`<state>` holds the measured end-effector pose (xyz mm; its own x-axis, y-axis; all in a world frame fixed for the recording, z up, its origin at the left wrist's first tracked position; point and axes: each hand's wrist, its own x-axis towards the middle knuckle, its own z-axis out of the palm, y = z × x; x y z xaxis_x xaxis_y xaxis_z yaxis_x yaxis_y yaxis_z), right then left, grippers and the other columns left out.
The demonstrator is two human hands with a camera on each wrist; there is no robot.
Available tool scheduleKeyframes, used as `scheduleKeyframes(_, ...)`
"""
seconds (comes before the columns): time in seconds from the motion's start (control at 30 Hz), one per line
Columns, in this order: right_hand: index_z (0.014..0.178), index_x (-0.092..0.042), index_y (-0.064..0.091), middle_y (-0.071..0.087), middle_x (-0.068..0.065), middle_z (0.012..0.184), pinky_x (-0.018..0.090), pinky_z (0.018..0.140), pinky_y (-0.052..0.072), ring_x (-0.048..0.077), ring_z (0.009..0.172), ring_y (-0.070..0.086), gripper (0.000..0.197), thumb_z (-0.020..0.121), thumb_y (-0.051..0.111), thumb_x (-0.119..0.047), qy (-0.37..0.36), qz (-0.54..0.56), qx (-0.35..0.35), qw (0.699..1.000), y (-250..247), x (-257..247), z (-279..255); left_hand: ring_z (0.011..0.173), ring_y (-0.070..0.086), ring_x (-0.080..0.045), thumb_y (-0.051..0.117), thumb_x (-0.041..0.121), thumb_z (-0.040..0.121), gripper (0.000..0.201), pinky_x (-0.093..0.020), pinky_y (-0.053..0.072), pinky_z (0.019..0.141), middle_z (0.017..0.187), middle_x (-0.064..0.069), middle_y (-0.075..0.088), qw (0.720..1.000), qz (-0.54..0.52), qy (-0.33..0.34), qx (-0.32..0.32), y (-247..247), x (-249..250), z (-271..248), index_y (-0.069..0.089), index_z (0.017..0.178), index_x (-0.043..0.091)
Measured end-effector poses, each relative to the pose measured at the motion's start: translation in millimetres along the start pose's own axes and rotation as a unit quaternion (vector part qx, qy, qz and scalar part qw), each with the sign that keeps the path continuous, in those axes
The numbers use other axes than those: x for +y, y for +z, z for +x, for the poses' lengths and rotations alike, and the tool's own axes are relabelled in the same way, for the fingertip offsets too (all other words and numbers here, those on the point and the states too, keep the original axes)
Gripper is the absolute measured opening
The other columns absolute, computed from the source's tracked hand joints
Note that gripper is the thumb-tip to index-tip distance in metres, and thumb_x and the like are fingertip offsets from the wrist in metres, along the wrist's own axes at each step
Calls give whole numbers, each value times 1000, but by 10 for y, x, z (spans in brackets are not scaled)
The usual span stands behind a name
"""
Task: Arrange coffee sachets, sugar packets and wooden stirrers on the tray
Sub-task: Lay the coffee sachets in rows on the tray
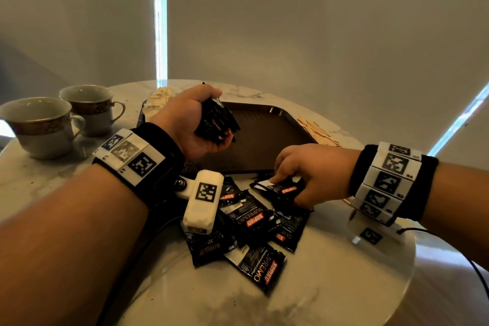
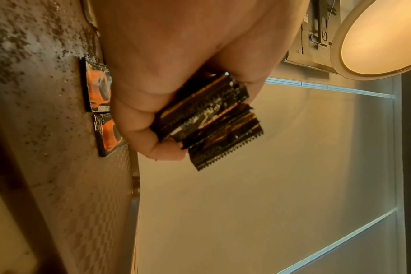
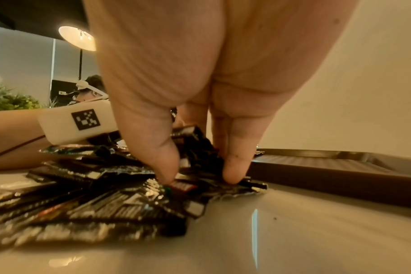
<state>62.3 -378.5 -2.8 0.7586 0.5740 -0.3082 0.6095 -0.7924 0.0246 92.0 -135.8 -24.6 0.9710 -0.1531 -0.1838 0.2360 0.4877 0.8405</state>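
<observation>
A brown tray [image 1: 267,127] lies on the round marble table. My left hand [image 1: 195,124] hovers over the tray's near left part and grips a bundle of black coffee sachets [image 1: 218,124], whose serrated ends stick out past the fingers [image 2: 214,120]. Several more black sachets [image 1: 254,222] lie in a loose heap on the table just in front of the tray. My right hand [image 1: 299,177] reaches down onto the heap's far right side, thumb and fingertips [image 3: 232,172] pinching the top sachet [image 1: 283,189]. Two sachets with orange print [image 2: 101,109] lie on the tray.
Two patterned cups [image 1: 63,119] stand at the table's left. Pale packets [image 1: 158,100] lie at the tray's far left corner and wooden stirrers [image 1: 317,131] along its right side. A white wrist camera [image 1: 203,201] hangs over the heap. A cable [image 1: 473,259] trails at right.
</observation>
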Motion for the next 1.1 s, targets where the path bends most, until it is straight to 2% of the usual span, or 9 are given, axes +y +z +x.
scheduleKeyframes(0.1,121,-37,69,59,-22,104,21,84,53,1,95,60,37,85,71,-32,-1,37,29,999,-21,17,12,88,60,-29,62,30,92,24,-37,55,65,93,-12,60,1000,-4,-6,-5,-7,1,11,53,108,15)
scheduleKeyframes(0.33,102,-35,74,61,-22,84,16,68,45,-2,77,59,17,89,66,-29,20,52,97,994,-66,58,10,88,62,-31,64,31,91,28,-41,57,62,93,-13,61,1000,0,-12,2,-5,6,9,53,110,14)
scheduleKeyframes(0.5,82,-32,75,67,-11,73,25,60,48,5,63,61,7,86,69,-30,29,117,160,980,-247,93,-36,97,65,-37,66,32,91,28,-49,60,74,95,-15,62,1000,9,-7,8,-5,11,-5,55,110,14)
scheduleKeyframes(0.6,74,-34,71,66,-10,62,22,51,44,4,51,55,14,85,69,-25,25,161,213,963,-380,66,-75,88,65,-33,66,32,91,23,-44,60,69,89,-13,61,1000,1,-6,-3,17,21,-30,56,104,15)
scheduleKeyframes(0.7,71,-27,70,65,5,60,31,50,43,13,49,53,15,85,66,-28,23,192,328,925,-447,29,-42,83,63,-29,68,32,89,25,-39,57,65,85,-11,61,999,-7,-12,-30,49,24,-71,57,106,17)
scheduleKeyframes(0.83,83,-15,75,68,10,70,43,58,51,27,63,62,23,87,63,-34,7,208,436,875,-442,-99,128,91,62,-29,72,37,76,44,-38,56,66,93,-12,62,997,-14,-8,-73,127,-6,-131,60,115,19)
scheduleKeyframes(0.93,95,-17,76,70,0,80,34,68,50,14,73,62,23,88,59,-31,-71,202,403,890,-398,-297,261,87,64,-25,67,46,81,47,-34,55,71,97,-11,66,993,-28,5,-116,177,-19,-176,63,117,16)
scheduleKeyframes(1.0,113,-21,73,69,-6,100,23,78,47,6,90,58,33,89,55,-33,-101,169,374,906,-360,-378,335,103,66,-28,62,49,87,52,-38,52,87,110,-13,66,992,-28,13,-125,168,-5,-190,62,123,10)
scheduleKeyframes(1.1,134,-26,62,59,-10,119,20,94,43,2,109,51,62,81,53,-59,-89,201,345,913,-361,-404,334,134,52,-37,58,47,95,69,-52,33,118,133,-22,56,990,-35,6,-137,116,18,-187,50,145,0)
